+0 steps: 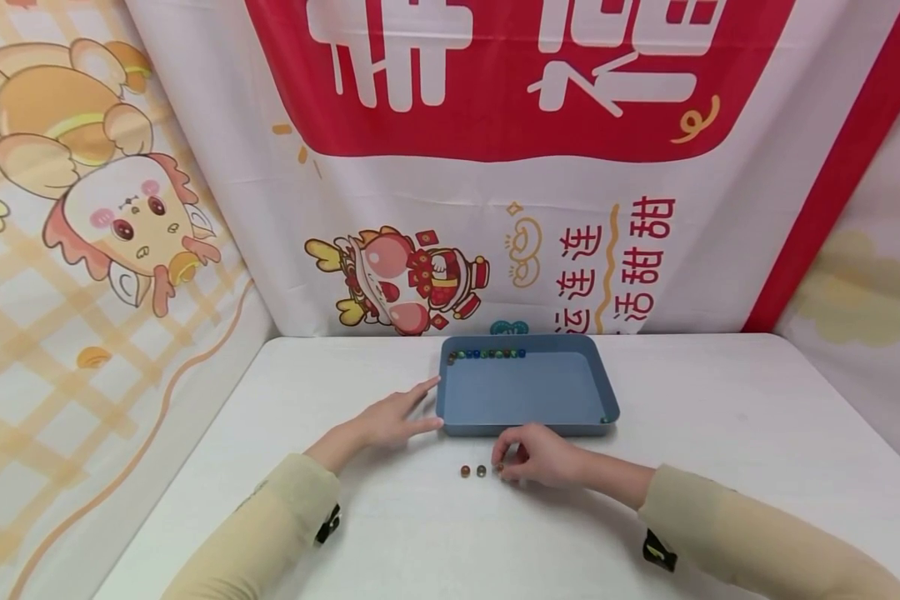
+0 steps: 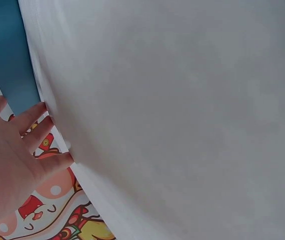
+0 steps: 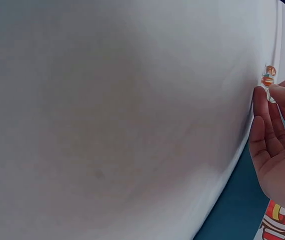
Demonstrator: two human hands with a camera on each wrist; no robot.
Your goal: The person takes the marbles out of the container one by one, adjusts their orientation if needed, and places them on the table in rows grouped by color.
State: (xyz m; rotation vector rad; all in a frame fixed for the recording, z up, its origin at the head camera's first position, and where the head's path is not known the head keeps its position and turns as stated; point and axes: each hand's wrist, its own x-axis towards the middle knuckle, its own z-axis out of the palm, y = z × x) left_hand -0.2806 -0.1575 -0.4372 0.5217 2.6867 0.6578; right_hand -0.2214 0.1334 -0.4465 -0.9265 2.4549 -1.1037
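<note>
A blue-grey rectangular tray (image 1: 525, 387) rests on the table. Several glass marbles (image 1: 487, 354) line its far edge from the left corner, and one more marble (image 1: 604, 420) sits in the near right corner. My left hand (image 1: 390, 421) has its fingers spread, thumb and fingertips touching the tray's left side; they also show in the left wrist view. In front of the tray, my right hand (image 1: 543, 457) pinches a marble (image 1: 500, 469) between thumb and fingers, partly hidden. Left of it, an amber marble (image 1: 465, 472) and a greyish marble (image 1: 482, 471) lie in a row on the table.
The white table (image 1: 720, 417) ends at a printed cloth backdrop (image 1: 435, 192) just behind the tray. A patterned cloth (image 1: 120, 400) hangs along the left side, and another cloth (image 1: 862, 233) on the right.
</note>
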